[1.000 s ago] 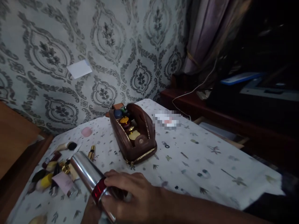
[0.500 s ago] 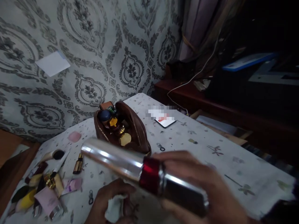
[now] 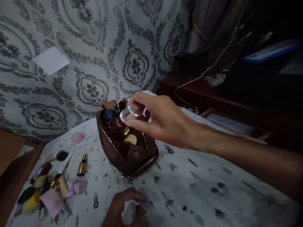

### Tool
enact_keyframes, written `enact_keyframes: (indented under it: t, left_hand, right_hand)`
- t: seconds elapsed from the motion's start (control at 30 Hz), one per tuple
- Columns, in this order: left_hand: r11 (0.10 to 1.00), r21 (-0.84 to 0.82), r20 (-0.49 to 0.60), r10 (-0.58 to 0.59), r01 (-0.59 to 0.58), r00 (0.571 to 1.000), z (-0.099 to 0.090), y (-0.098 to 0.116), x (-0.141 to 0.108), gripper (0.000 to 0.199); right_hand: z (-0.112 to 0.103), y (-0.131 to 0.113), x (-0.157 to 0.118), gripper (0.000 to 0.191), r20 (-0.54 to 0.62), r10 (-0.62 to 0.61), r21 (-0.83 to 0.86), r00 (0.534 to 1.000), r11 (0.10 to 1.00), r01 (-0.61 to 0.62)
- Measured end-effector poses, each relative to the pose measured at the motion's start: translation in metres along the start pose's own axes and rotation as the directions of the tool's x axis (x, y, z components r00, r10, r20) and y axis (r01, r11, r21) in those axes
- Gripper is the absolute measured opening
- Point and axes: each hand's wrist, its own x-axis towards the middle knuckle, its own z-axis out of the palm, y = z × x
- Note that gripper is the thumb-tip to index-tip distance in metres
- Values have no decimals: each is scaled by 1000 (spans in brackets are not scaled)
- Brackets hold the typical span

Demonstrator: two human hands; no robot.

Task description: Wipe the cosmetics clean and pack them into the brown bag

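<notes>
right fingers (image 3: 142,126) stretch over bag (image 3: 109,153), pinching tilted bottle (image 3: 130,113)

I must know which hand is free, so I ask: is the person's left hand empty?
No, the left hand has its fingers curled around a crumpled white thing.

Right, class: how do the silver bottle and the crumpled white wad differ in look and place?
The silver bottle is shiny with a dark red band; the white wad looks dull and plain.
The bottle is smooth and rounded; the wad is crumpled and uneven.
The bottle is at the open brown bag, in the right hand; the wad is outside it, in the left hand.
Shared: each is held in one hand.
</notes>
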Motion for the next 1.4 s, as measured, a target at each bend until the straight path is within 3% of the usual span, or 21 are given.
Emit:
enact_keyframes:
  t: [0.07,0.2,0.4,0.57,0.77,0.9,1.07,1.23,1.4]
  left_hand:
    - [997,-77,73,8,-2,997,2,4,2,21]
    - [983,-180,111,1,19,994,2,4,4,23]
    - [979,-206,175,29,8,984,0,0,7,25]
    - [966,-257,188,34,16,982,3,0,9,31]
    - [965,-241,241,-43,103,970,6,-12,13,53]
    - [980,-197,234,15,32,972,7,-20,14,43]
    - [989,-140,211,68,-38,975,6,-20,13,23]
    - [991,-136,255,52,-18,966,3,-15,13,25]
    - [986,-156,246,-15,55,969,0,-8,8,28]
  right_hand:
    - [8,0,17,13,109,-11,-39,994,999,15]
    - [24,-1,44,15,322,-9,-112,947,993,48]
    - [50,1,70,17,460,25,-198,887,977,75]
    - [61,1,83,32,451,80,-214,889,977,21]
    - [58,8,90,28,466,117,-195,877,980,-27]
    - [55,11,86,26,442,142,-198,886,978,-58]
    - [55,16,80,20,403,75,-193,912,981,4]
    - [53,16,77,16,381,68,-292,922,955,51]
    - [53,16,75,22,365,118,-235,923,971,-32]
